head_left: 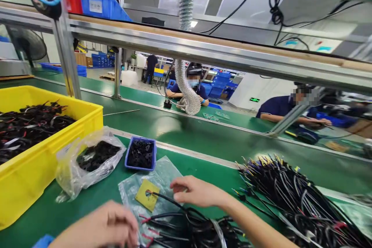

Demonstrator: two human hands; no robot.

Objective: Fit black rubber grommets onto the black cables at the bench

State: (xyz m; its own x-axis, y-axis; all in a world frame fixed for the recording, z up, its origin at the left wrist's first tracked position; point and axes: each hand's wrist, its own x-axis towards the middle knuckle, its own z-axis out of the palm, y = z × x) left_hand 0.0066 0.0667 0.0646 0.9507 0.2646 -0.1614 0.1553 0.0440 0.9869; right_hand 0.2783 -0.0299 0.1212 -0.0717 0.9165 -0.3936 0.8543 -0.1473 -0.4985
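My left hand (106, 224), smeared by motion, is at the lower left with its fingers bent down. It is close to the red-tipped ends of a bundle of black cables (200, 228), and its fingertips are not clear. My right hand (193, 192) hovers over the bundle, fingers curved and parted from the thumb, with nothing visible between them. Between the hands, a square yellow pad (147, 195) with a central hole lies on a clear plastic bag (168, 170). One black cable (168, 198) runs to the hole, its thin coloured wires lying there.
A yellow crate (84, 118) of black cable parts stands at left. Beside it are a plastic bag (109, 168) and a small blue bin (155, 155) of black pieces. A large cable pile (302, 197) lies right. A metal rail (203, 52) crosses above; two people sit beyond.
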